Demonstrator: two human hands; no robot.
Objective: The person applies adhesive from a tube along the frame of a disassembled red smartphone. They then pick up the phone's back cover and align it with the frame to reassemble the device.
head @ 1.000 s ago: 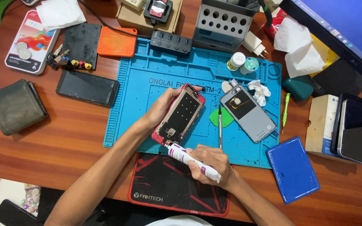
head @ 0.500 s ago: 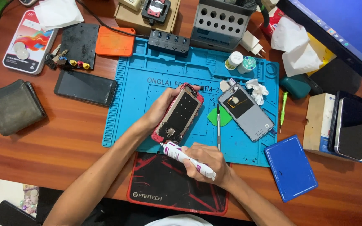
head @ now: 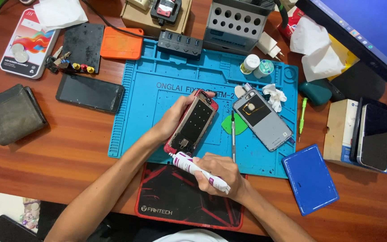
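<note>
While lying tilted on the blue repair mat (head: 157, 116), near its middle, opened red phone (head: 192, 123) clasped along its upper-left edge by left hand (head: 175, 117), grip closed around the frame. Just below the phone's lower end, white glue tube (head: 196, 170) clamped in right hand (head: 218, 172), fingers wrapped tight on the tube body, nozzle touching or nearly touching the phone's bottom corner; cannot tell which. Right of the phone on the mat: thin metal tool (head: 233, 136) crossing a green pick (head: 234, 125), then a grey back cover (head: 263, 118) lying at a slant. Below the mat, black and red mouse pad (head: 175, 206) under the right wrist. Left of the mat on the wooden worktop (head: 68, 148), dark phone (head: 89, 93) lying flat; further left, folded grey cloth (head: 12, 114).
</note>
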